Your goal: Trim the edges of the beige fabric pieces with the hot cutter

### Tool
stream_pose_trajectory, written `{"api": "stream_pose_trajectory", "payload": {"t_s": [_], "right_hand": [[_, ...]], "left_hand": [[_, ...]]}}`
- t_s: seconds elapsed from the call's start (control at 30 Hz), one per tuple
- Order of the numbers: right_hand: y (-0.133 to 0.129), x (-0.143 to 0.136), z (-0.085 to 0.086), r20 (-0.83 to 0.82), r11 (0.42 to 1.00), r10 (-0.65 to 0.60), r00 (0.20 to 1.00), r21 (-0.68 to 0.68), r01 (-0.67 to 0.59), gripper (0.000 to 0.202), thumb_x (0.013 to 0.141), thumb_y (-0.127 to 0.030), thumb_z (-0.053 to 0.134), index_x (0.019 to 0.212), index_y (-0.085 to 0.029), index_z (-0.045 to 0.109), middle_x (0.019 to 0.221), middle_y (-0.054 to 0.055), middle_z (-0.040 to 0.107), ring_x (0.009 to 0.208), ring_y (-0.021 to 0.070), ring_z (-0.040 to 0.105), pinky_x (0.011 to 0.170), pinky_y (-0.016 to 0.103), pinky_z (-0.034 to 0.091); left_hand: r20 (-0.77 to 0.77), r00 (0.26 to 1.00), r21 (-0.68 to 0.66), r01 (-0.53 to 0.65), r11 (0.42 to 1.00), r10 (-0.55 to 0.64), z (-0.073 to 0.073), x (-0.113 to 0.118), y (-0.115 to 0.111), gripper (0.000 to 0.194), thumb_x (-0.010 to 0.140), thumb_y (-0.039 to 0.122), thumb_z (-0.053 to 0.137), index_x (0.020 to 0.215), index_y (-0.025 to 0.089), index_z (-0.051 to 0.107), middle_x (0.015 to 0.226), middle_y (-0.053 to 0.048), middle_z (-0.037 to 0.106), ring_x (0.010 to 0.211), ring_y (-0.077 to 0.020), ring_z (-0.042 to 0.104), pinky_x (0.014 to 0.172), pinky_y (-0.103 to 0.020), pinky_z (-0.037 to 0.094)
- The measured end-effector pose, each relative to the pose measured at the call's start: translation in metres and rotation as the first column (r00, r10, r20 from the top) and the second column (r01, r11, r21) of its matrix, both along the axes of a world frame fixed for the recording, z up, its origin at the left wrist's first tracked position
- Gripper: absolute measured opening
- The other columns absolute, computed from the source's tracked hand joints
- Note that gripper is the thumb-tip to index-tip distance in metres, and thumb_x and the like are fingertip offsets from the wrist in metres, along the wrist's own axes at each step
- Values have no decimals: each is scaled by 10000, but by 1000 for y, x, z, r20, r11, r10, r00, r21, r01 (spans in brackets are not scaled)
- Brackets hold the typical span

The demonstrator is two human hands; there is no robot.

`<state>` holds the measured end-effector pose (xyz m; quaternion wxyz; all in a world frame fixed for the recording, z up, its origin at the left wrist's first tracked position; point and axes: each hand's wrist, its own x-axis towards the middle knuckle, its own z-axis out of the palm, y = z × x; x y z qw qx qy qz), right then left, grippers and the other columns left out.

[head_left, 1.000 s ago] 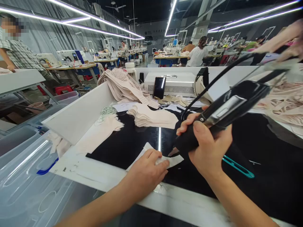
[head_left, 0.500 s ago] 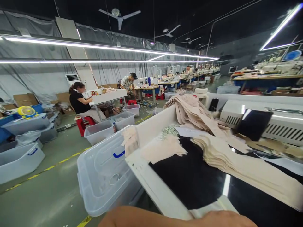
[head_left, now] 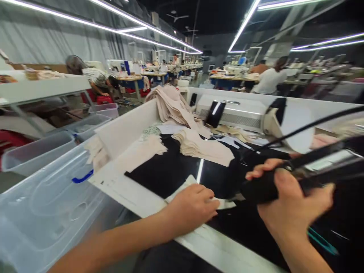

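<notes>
My left hand [head_left: 192,206] lies at the near edge of the black work surface [head_left: 216,182]. Its fingers are curled down on a small cream fabric piece [head_left: 182,187], which sticks out on both sides of the hand. To the right, my right hand [head_left: 292,201] is wrapped around a thick black tool [head_left: 260,187]. The tool's thin tip points left, close to the fabric's right end; blur hides its exact kind. Beyond my hands lies a fanned stack of cream fabric pieces [head_left: 201,148], with paler pieces [head_left: 142,153] to its left.
A white board edges the table, with a draped fabric bundle [head_left: 170,102] at the back corner. Behind the stack stands a white slotted machine [head_left: 230,113]. A black cable [head_left: 307,125] crosses at right. A clear lidded bin [head_left: 54,201] stands left. Other people sit farther off.
The view has swung right and down. Both hands now show, with the black tool in my right hand; before, only part of my left hand was visible at the bottom edge.
</notes>
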<state>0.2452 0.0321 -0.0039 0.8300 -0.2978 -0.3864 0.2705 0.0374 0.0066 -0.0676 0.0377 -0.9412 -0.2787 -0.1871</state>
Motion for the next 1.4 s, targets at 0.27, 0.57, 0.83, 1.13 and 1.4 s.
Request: {"api": "stream_pose_trajectory", "payload": {"t_s": [0.27, 0.57, 0.83, 1.13, 1.4], "right_hand": [[-1, -18, 11, 122, 999, -41, 992, 38, 36, 538, 862, -505, 1087, 1199, -309, 716, 867, -88, 763, 600, 146, 712, 542, 289, 646], [0, -27, 5, 145, 998, 16, 989, 57, -25, 545, 915, -535, 1081, 1241, -311, 707, 881, -89, 782, 600, 141, 722, 573, 299, 676], [0, -28, 0, 201, 999, -3, 980, 40, -5, 541, 950, -561, 1042, 1274, -327, 678, 900, -89, 769, 613, 149, 725, 588, 318, 677], [0, -27, 5, 146, 999, -6, 989, 51, -1, 551, 889, -543, 1082, 1218, -317, 701, 869, -89, 761, 595, 146, 700, 559, 307, 656], [-5, -27, 1, 52, 999, -6, 999, -42, 8, 462, 834, -331, 1077, 1153, -326, 742, 870, -66, 785, 619, 174, 725, 572, 337, 706]], "left_hand": [[72, 997, -15, 14, 1000, -13, 4, -14, -7, 137, 1246, 185, 726, 1383, 190, 736, 1294, -97, 809, 1199, -262, 813, 1081, -421, 712], [57, 998, 18, 27, 999, -28, 5, -12, -6, 64, 1255, 185, 700, 1304, 171, 740, 1260, -112, 813, 1170, -266, 819, 1050, -422, 721], [82, 996, 4, 34, 999, -35, 4, -13, -6, 74, 1253, 182, 694, 1309, 181, 743, 1255, -117, 809, 1175, -275, 824, 1029, -430, 728], [86, 996, 16, 34, 999, -35, 4, -12, -6, 121, 1271, 196, 667, 1333, 160, 765, 1259, -122, 813, 1157, -263, 818, 1037, -414, 724], [30, 999, 9, 32, 999, -33, 0, -3, -6, 129, 1271, 253, 715, 1297, 148, 785, 1208, -108, 822, 1130, -250, 817, 1019, -397, 703]]}}
